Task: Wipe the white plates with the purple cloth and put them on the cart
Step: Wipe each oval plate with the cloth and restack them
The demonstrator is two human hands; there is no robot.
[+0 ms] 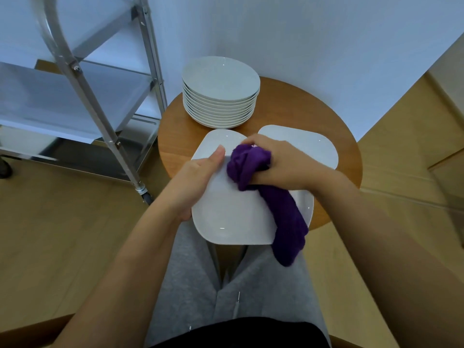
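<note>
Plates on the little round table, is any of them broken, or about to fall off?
None looks broken. The stack of round plates sits straight on the table. The plate being wiped sticks out past the table edge, but the left hand holds it.

Soft even light, sharp centre, wide-angle edge distortion.

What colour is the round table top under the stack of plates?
Warm orange-brown wood, seen in the head view: the table top beneath the stack of plates.

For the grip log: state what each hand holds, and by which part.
Left hand grips the white rounded-square plate by its left rim, thumb on top. Right hand clutches the purple cloth by its bunched upper end; the rest hangs.
</note>
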